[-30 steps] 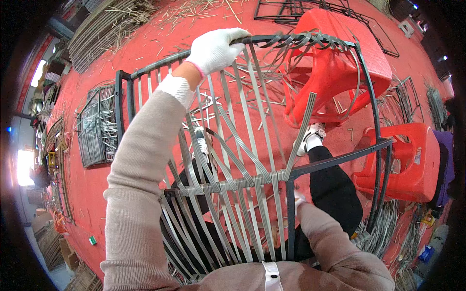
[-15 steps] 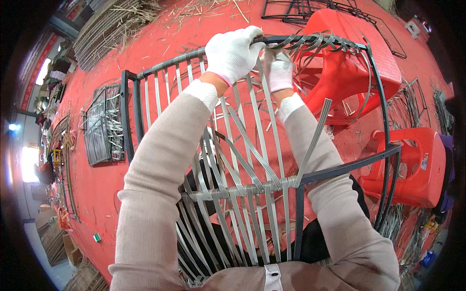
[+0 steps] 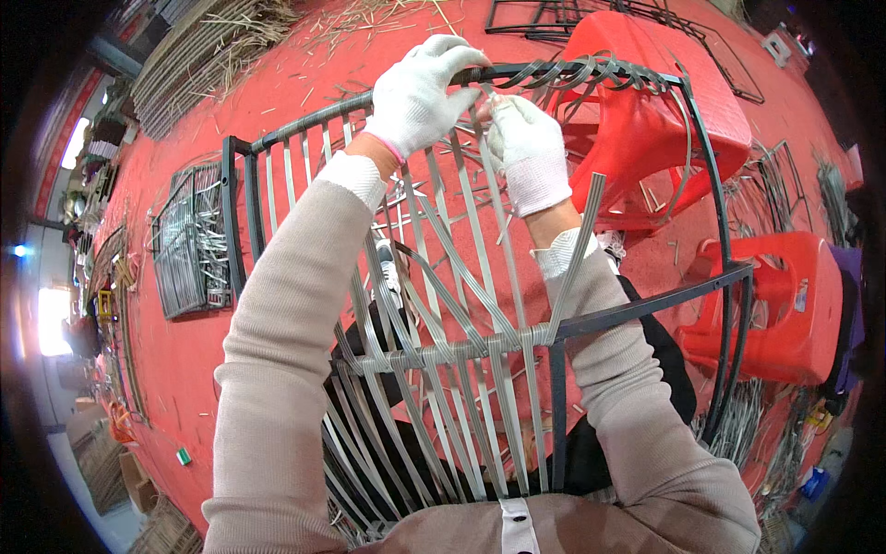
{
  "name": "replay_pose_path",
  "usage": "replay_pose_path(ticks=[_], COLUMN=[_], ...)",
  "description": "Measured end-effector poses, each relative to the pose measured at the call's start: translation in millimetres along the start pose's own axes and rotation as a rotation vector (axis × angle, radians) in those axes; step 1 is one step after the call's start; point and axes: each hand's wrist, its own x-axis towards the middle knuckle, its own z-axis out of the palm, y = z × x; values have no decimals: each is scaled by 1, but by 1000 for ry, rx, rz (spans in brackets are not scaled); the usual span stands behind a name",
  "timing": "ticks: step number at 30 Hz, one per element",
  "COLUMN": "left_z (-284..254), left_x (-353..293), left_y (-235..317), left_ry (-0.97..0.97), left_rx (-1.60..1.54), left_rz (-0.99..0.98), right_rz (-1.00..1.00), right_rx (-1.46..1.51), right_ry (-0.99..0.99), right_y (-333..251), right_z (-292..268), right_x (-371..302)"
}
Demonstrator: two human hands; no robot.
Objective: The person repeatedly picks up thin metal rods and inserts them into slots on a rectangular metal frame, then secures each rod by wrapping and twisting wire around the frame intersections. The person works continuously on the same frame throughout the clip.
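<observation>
A dark metal rack (image 3: 646,312) strung with grey strips (image 3: 505,406) spans the centre of the view before you. Its top bar (image 3: 314,122), at upper centre, lies under your white-gloved left hand (image 3: 413,100), whose fingers curl over it. Just right of that, your gloved right hand (image 3: 526,143) sits below the bar, fingers narrowed together; whether they pinch a strip, you cannot tell. A red stool (image 3: 660,115) is at upper right.

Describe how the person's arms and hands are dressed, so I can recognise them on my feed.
The left hand and right hand wear white knit gloves; the left one has a pink edge at the wrist. The long sleeves are beige-brown knit, creased, ending in white cuffs.
</observation>
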Motion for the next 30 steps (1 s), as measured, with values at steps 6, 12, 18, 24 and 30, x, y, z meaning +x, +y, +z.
replay_pose_path(ticks=[6, 12, 18, 24, 30], left_z=[8, 25, 29, -39, -59], left_x=[40, 95, 78, 11, -141], left_y=[-14, -50, -48, 72, 280], left_ry=[-92, -791, -420, 187, -677], left_rx=[-420, -371, 79, -463, -202], left_rz=[-268, -475, -532, -217, 670], right_rz=[258, 129, -135, 185, 560], right_rx=[352, 431, -404, -732, -711], right_ry=[184, -99, 38, -58, 59], right_y=[-2, 40, 58, -17, -99], right_z=[-2, -18, -41, -103, -122], right_x=[11, 69, 27, -226, -400])
